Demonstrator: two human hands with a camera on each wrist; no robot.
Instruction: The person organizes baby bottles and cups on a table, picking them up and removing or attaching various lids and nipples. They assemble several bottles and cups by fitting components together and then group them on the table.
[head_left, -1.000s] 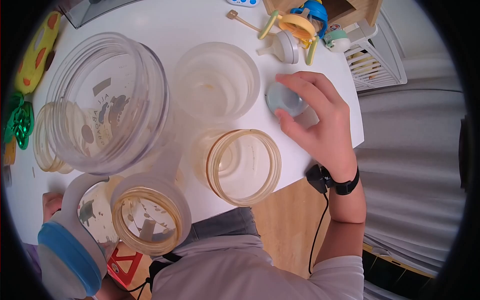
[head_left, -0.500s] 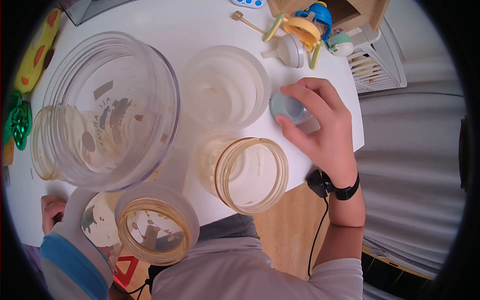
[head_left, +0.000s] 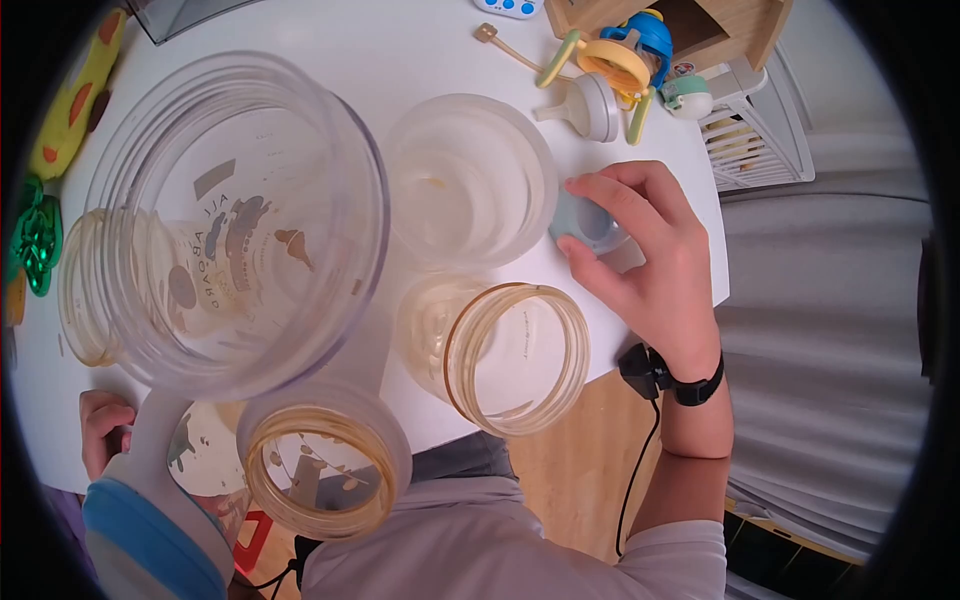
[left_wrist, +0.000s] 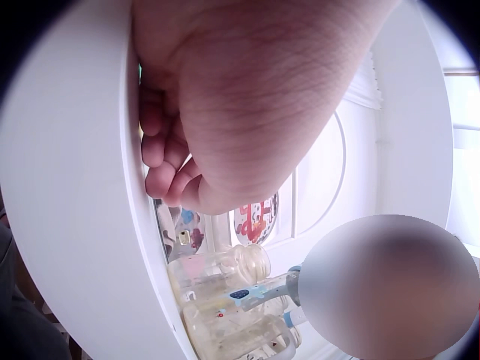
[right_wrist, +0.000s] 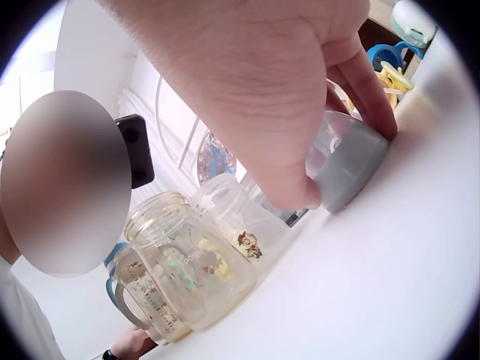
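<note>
My right hand (head_left: 655, 255) grips a small blue-grey bottle cap (head_left: 590, 225) with a clear dome, thumb on one side and fingers on the other. In the right wrist view the cap (right_wrist: 352, 165) sits low against the white tabletop, between thumb and fingertips. Left of it stand a milky wide-mouthed bottle (head_left: 545, 170) and a yellowed clear bottle (head_left: 575, 360), both uncapped. My left hand (head_left: 103, 430) rests by the table's front left edge, fingers loosely curled with nothing seen in them. The left wrist view shows the same hand (left_wrist: 255, 97) from the back.
A large clear printed bottle (head_left: 375, 200) towers at left. Nearer me are another open bottle (head_left: 395, 450) and a blue-and-grey handled one (head_left: 150, 540). A white funnel-like nipple piece (head_left: 595, 108), yellow-handled lid (head_left: 612, 68) and green-white cap (head_left: 688, 98) lie at the back right.
The head view has shifted, so the bottles and tabletop things appear farther right and lower. My right hand keeps its grip on the cap. The left hand stays by the edge.
</note>
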